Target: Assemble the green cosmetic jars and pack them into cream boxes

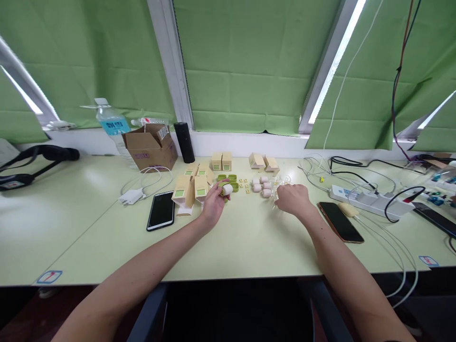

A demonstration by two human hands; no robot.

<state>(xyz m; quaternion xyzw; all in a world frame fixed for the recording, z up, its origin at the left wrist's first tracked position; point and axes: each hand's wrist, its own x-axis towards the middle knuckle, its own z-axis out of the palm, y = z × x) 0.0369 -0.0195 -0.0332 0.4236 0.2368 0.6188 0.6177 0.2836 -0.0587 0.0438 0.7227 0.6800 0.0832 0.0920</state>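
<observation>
My left hand (213, 202) is closed around a small green cup with a white rounded piece (227, 189) showing at its top. Just behind it stand several green square cups (232, 178). My right hand (292, 198) is lowered over a cluster of clear plastic pieces (281, 183); its fingers are curled and mostly hidden, so what they grip cannot be made out. Between the hands lie several pale pink cylinders (257, 187) and small yellow pieces (247, 186). Small open cardboard boxes (184, 187) with green labels are left of my left hand.
Closed small boxes (221, 161) and two tilted ones (264, 162) stand at the back. A phone (160, 211) lies left, another phone (341, 222) right, beside a power strip (370, 199) with cables. A brown carton (151, 148), bottle (113, 123) and black cylinder (184, 142) line the back left.
</observation>
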